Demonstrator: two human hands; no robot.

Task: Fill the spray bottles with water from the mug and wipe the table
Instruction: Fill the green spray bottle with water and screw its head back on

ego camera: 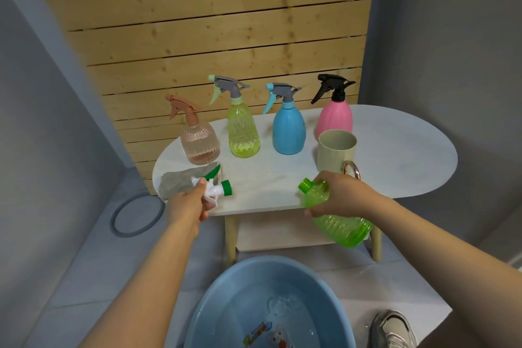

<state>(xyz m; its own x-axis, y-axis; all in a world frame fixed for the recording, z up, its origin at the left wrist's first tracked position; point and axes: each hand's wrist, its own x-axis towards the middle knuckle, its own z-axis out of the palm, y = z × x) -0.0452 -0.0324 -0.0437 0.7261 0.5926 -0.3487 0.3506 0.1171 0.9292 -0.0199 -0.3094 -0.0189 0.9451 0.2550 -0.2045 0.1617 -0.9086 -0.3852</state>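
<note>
My right hand (343,196) grips a green clear spray bottle (341,224) near its neck; the bottle is tilted, open mouth pointing left, at the table's front edge. My left hand (187,202) holds its white and green spray head (216,188) above the front left of the white table (395,155). A beige mug (336,150) with a gold handle stands just behind my right hand. Along the back stand a peach bottle (199,141), a yellow-green bottle (243,133), a blue bottle (288,130) and a pink bottle (335,117), all capped. A grey cloth (180,179) lies at the front left.
A blue basin (226,305) with water sits on the floor below me. A wooden slat wall (220,22) backs the table. A grey ring (137,215) lies on the floor to the left. A shoe (392,329) shows at the lower right.
</note>
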